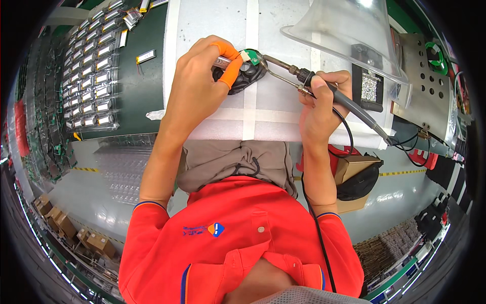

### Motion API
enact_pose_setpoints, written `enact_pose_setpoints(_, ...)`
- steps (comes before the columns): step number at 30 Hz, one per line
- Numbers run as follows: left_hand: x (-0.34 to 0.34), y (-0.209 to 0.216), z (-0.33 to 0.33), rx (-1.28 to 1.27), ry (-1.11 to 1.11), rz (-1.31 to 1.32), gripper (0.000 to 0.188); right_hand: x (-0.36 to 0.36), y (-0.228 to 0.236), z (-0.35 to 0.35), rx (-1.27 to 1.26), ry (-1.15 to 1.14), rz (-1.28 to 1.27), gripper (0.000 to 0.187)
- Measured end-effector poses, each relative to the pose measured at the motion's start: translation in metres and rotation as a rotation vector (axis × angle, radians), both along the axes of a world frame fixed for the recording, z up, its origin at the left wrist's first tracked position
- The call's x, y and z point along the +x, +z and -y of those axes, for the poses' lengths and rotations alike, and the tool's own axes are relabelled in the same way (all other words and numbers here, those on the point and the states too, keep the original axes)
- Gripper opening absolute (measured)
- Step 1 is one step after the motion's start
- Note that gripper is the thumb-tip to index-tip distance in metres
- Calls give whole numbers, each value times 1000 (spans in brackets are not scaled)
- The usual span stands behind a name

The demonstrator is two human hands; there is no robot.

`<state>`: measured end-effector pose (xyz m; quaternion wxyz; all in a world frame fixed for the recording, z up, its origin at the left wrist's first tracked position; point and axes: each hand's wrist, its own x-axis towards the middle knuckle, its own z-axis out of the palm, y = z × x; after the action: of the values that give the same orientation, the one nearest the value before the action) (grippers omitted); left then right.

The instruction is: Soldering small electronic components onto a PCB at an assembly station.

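My left hand [197,78], with orange finger cots [232,74] on thumb and forefinger, pinches a small silvery battery [221,62], mostly hidden by the fingers. Just beyond those fingertips a small green circuit board [252,57] rests on a dark, lumpy holder [248,78]. In my right hand [320,111] is a grey-handled soldering iron [352,105], its tip at the right edge of the board. A thin metal tube [283,78] fixed to the iron curves to the same spot. Whether the tip touches the board, I cannot tell.
Rows of silver batteries [91,76] in clear trays lie at the left; one loose battery [146,56] sits nearer. A clear plastic hood [349,25] overhangs the right side, near a black box of metal shavings [371,88]. The iron's black cable [316,223] runs past my right arm.
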<state>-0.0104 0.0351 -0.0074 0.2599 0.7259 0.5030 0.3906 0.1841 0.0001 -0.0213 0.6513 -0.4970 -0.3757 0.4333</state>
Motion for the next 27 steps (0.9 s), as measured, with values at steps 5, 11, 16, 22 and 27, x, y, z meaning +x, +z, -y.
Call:
enact_pose_setpoints(5, -4, 9, -2, 92, -70, -105, 15, 1, -4, 2, 49, -33, 15, 14)
enact_pose_setpoints(11, 2, 18, -5, -158, 39, 73, 12, 2, -7, 3, 80, -31, -3, 14)
enact_pose_setpoints(16, 0, 18, -4, -115, -11, 21, 13, 2, -7, 4, 105, -19, 7, 14)
enact_pose_setpoints(22, -2, 17, -6, -108, -20, -27, 11, 2, -6, 4, 99, 2, -8, 15)
enact_pose_setpoints(27, 0, 16, -5, -119, -25, -74, 9, 2, -7, 4, 77, 30, 6, 14)
